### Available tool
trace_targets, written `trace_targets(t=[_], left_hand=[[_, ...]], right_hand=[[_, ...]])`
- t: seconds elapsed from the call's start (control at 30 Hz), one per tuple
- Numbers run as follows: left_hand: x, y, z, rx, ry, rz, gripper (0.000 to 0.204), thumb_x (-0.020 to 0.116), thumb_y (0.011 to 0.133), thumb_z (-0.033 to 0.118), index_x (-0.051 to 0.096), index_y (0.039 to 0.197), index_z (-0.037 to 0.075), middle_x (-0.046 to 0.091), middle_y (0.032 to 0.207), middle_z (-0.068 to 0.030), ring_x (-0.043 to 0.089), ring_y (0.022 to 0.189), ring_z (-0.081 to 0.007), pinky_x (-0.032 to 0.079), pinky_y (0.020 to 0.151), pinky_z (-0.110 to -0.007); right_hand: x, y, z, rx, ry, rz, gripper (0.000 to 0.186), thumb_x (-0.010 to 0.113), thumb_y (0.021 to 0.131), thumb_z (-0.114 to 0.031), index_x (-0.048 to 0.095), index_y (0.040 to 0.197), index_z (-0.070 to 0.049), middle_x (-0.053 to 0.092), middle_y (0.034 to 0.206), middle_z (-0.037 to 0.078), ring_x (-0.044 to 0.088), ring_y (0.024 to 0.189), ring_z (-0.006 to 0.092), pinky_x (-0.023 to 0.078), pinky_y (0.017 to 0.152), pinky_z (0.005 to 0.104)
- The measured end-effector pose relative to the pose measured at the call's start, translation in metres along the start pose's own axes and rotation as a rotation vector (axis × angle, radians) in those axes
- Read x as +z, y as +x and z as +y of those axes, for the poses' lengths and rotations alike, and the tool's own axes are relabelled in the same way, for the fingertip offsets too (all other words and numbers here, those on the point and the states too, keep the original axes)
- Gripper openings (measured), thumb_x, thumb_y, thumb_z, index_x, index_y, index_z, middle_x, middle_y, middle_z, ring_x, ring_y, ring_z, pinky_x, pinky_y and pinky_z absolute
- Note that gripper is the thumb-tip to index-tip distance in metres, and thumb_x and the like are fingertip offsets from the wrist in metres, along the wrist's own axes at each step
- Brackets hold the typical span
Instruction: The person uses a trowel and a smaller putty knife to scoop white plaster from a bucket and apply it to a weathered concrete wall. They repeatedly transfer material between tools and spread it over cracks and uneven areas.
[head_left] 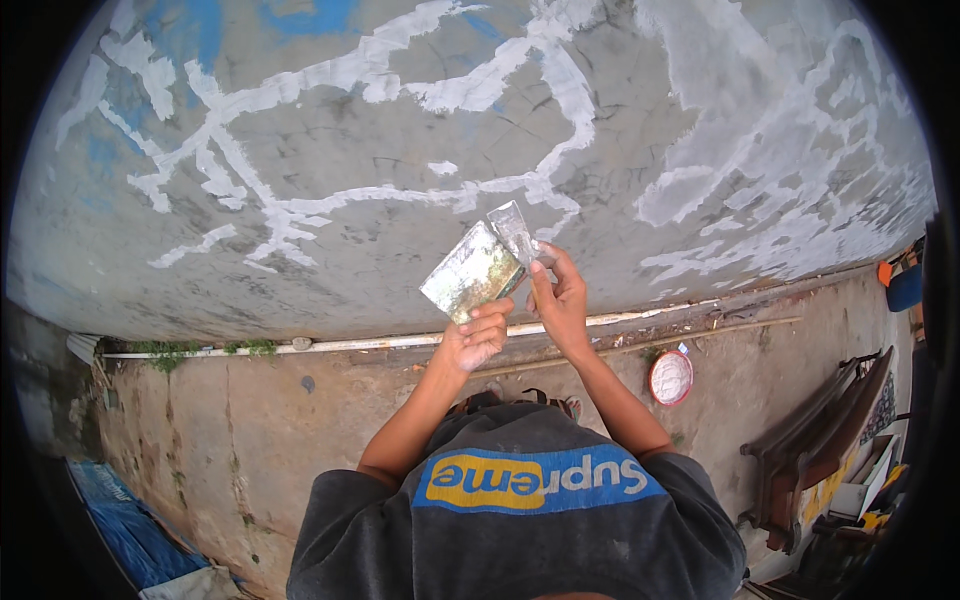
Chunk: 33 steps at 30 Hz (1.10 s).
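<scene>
My left hand (475, 338) is closed on the lower edge of a flat rectangular plate (468, 272), shiny and smeared with whitish filler. My right hand (562, 300) grips a small putty knife (512, 228) by its lower end, fingers wrapped round it. The knife's flat blade points up and leans against or just beside the plate's right corner; whether they touch I cannot tell. Both tools are held in front of a grey wall (340, 240) crossed by white filler strips (400, 190). Part of each tool is hidden behind my fingers.
A round red-rimmed tub (671, 378) of white paste stands on the concrete floor (300, 440) to the right. A pale pipe (380, 342) runs along the wall's foot. A brown wooden bench (815, 430) is at far right, and a blue tarp (125, 525) lies at lower left.
</scene>
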<state>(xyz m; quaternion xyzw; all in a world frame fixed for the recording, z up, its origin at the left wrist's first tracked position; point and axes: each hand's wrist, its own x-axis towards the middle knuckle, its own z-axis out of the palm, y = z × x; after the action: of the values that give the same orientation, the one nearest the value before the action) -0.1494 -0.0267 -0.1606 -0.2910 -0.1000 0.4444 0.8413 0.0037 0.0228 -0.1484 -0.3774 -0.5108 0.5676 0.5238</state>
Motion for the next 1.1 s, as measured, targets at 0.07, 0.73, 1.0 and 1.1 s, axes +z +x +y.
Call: trace_targets(t=[0.07, 0.73, 1.0, 1.1], left_hand=[[-0.003, -0.001, 0.0, -0.003, -0.019, 0.031, 0.031, 0.033, 0.1, 0.005, 0.04, 0.07, 0.003, 0.04, 0.055, -0.0022, 0.041, 0.034, -0.008, 0.028, 0.029, -0.022], [-0.025, -0.015, 0.019, -0.045, 0.244, 0.124, 0.024, 0.043, 0.1, 0.016, 0.049, 0.084, -0.001, 0.047, 0.063, -0.0024, 0.041, 0.038, -0.0078, 0.027, 0.032, -0.022], [-0.045, -0.02, 0.039, -0.097, 0.267, 0.154, 0.022, 0.044, 0.1, 0.016, 0.049, 0.087, -0.001, 0.048, 0.062, -0.0025, 0.041, 0.038, -0.0071, 0.029, 0.032, -0.019], [-0.038, -0.021, 0.036, -0.047, 0.237, 0.215, 0.02, 0.042, 0.1, 0.014, 0.046, 0.086, 0.0, 0.044, 0.064, -0.0022, 0.04, 0.038, -0.0067, 0.029, 0.032, -0.02]], right_hand=[[0.002, -0.002, -0.002, 0.039, -0.015, 0.005, 0.033, 0.059, 0.098, -0.012, 0.055, 0.128, 0.0, 0.06, 0.096, 0.006, 0.052, 0.055, 0.0057, 0.038, 0.045, 0.0217], [0.012, -0.025, -0.013, -0.187, -0.546, -0.2, 0.035, 0.068, 0.085, -0.001, 0.07, 0.119, -0.011, 0.057, 0.086, 0.007, 0.049, 0.075, 0.0128, 0.043, 0.065, 0.0255], [0.001, -0.02, -0.022, -0.124, -0.418, -0.547, 0.037, 0.068, 0.087, -0.008, 0.068, 0.123, -0.016, 0.059, 0.086, 0.007, 0.052, 0.071, 0.0126, 0.043, 0.061, 0.0264], [-0.007, -0.015, -0.022, 0.007, -0.244, -0.404, 0.04, 0.065, 0.089, -0.005, 0.065, 0.127, -0.016, 0.056, 0.095, 0.006, 0.051, 0.072, 0.0092, 0.043, 0.06, 0.026]])
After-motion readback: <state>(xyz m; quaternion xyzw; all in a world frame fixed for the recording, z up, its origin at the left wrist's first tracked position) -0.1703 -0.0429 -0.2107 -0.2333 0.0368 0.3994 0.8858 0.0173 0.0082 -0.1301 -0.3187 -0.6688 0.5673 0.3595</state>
